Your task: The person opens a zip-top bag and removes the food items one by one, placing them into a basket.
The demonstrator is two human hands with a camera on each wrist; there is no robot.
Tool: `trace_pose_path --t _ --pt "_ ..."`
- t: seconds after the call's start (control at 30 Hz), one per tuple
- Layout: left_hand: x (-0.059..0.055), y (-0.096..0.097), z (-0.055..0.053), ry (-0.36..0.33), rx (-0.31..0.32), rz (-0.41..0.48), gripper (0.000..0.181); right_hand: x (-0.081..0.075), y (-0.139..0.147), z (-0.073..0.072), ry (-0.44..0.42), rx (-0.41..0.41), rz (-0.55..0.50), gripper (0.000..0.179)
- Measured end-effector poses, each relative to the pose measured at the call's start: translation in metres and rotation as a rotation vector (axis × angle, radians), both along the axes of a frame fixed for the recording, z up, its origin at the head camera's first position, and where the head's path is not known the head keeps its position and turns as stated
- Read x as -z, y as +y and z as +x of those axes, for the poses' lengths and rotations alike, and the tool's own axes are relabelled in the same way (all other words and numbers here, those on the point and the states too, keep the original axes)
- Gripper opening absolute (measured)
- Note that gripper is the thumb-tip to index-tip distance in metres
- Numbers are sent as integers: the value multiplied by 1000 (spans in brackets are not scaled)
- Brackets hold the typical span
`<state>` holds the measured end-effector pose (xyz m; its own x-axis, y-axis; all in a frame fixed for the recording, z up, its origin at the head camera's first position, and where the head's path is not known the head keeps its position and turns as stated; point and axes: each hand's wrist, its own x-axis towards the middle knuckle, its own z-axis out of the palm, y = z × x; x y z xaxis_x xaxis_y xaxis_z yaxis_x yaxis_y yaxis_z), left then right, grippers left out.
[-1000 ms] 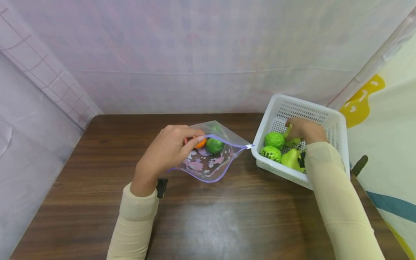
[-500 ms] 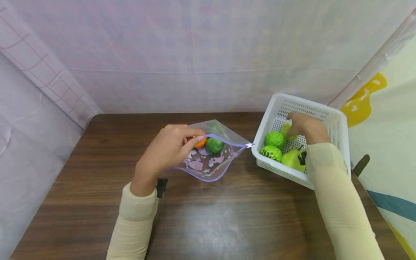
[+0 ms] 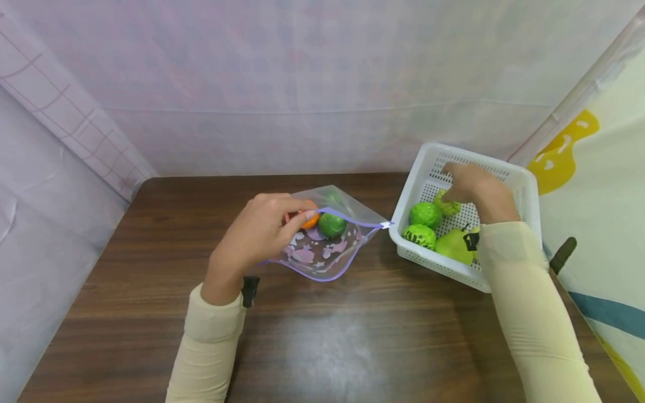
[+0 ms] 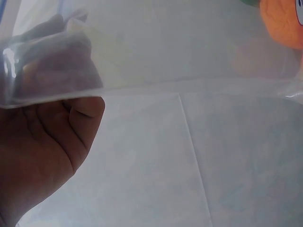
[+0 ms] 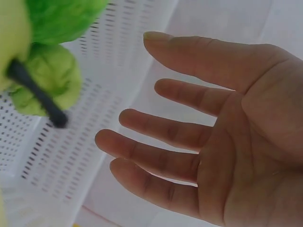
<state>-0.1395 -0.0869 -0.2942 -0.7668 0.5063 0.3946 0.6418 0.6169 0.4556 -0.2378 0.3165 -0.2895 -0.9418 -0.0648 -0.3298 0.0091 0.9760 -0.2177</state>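
My left hand (image 3: 262, 229) pinches the purple-edged rim of a clear zip bag (image 3: 322, 271) with pink and white prints, its mouth spread wide. Inside the bag are an orange ball-like toy (image 3: 309, 217) and a round dark green one (image 3: 331, 225). My right hand (image 5: 213, 127) has its fingers extended and holds nothing, above a white perforated basket (image 3: 395, 226). Under its fingertips in the head view lies a leafy light green toy vegetable (image 3: 448, 206). Beside that are a round bright green toy (image 3: 425, 215), a black-marked green one (image 3: 419, 237) and a green toy pear (image 3: 453, 246) with a dark stem.
The basket stands at the back right of the dark wooden table (image 3: 327, 341), its left rim touching or overlapping the bag's white zip slider (image 3: 386, 225) in this view. A pale curtain (image 3: 302, 112) hangs behind the table.
My right hand has let go of the leafy green toy vegetable and lifted up toward the back of the basket. The vegetable now lies against the round green toy. My left hand stays on the bag.
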Motion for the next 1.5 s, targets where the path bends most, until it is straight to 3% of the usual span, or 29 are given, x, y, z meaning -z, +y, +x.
trace_pose_path --t 0.27,0.47,0.7,0.87,1.0,1.13,1.33,1.5 --pt "1 -1 -1 8 -4 4 17 -17 -14 7 69 -59 28 79" --pt "1 -1 1 11 0 8 16 -37 -30 22 120 -92 58 80" --pt "-1 -1 2 17 5 7 18 -71 -55 53 212 -101 54 80" --pt "-3 -1 3 16 5 5 17 -84 -75 84 325 -147 35 75" --pt "-2 0 3 13 7 9 16 -90 -89 108 431 -221 22 70" --pt "-2 0 3 7 8 11 17 -92 -104 127 594 -318 -21 66" --pt "-2 0 3 13 7 8 16 -83 -130 143 894 -553 -112 55" --pt "-1 0 2 16 18 15 14 -71 -155 153 990 -723 -112 40"
